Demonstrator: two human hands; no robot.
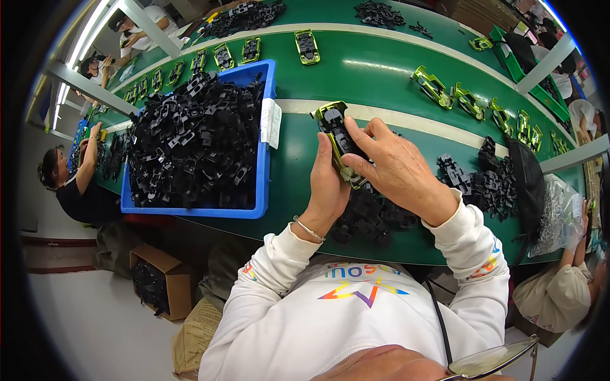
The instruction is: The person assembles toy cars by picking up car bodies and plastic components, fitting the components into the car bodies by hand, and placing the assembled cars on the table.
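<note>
Between my hands is a yellow-green toy car shell with a black chassis piece (335,120) set in it, tilted with its underside up. My left hand (327,181) wraps around its near end and left side, thumb along the edge. From the right, my right hand (400,166) grips the same car, its thumb and index finger pressing on the black piece. Part of the car is hidden behind these fingers. Loose black chassis pieces (372,219) lie in a pile on the green table just below my hands.
A blue bin (262,190) heaped with black parts stands at the left. Beyond a pale strip, green conveyor belt (365,82) carries several fitted cars (307,47) and empty green shells (433,87). More black pieces (495,184) and a clear plastic bag (559,216) lie right. Other people sit on both sides.
</note>
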